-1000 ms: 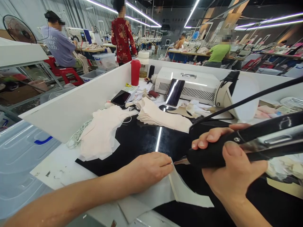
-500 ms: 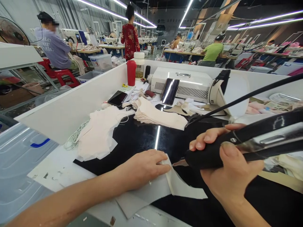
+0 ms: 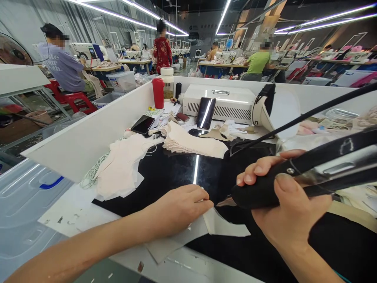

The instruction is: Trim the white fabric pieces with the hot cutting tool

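Note:
My left hand lies at the front of the black work surface. Its thumb and fingertips are pinched together at the edge of a pale fabric piece, which spreads out below and to the right of them. My right hand is wrapped round a thick black handheld tool with a silver lever along its body. The tool's narrow, shiny metal tip points left, close to my left fingertips and just above the fabric. Whether the tip touches the cloth, I cannot tell.
Beyond my hands lie a stack of cream fabric pieces and a loose pile. Two phones, a red cup and a white vented box stand farther back. A black cable crosses at right. White walls enclose the table; several people sit or stand beyond.
The left fingertips have closed more tightly at the fabric edge, and the piece has shifted slightly up and left. The right hand keeps its grip; the camera view has shifted slightly.

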`<control>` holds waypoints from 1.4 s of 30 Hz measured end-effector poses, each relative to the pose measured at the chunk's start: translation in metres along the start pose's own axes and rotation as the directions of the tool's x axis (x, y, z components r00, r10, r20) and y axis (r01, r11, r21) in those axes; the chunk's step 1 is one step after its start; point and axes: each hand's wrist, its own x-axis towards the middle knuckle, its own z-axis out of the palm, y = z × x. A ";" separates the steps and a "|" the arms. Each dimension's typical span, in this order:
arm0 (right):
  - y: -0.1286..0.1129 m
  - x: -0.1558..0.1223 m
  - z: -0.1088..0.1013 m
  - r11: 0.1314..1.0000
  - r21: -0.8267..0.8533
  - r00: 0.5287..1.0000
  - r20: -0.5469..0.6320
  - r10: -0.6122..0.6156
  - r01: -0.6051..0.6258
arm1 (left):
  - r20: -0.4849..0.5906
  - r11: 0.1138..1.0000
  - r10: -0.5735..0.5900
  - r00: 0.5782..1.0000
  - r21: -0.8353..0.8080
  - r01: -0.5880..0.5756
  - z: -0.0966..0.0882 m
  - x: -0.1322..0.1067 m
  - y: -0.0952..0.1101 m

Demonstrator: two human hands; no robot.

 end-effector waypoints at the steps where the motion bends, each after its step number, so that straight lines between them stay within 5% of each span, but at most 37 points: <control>1: 0.000 0.000 0.000 1.000 0.001 1.000 -0.001 -0.003 0.003 | 0.025 1.000 -0.015 1.000 -0.027 0.016 0.001 0.001 0.002; 9: 0.004 -0.005 0.004 1.000 -0.006 0.999 0.031 -0.030 0.030 | 0.041 0.997 -0.036 0.999 -0.069 0.039 0.004 -0.009 0.007; 25: 0.002 -0.015 0.004 0.994 -0.113 1.000 0.011 0.003 -0.002 | -0.105 0.969 0.072 0.992 0.242 -0.044 0.006 -0.008 0.023; 42: -0.014 -0.019 -0.010 0.998 -0.059 1.000 -0.020 0.020 -0.021 | -0.080 0.962 0.059 0.995 0.270 -0.035 0.002 -0.010 0.027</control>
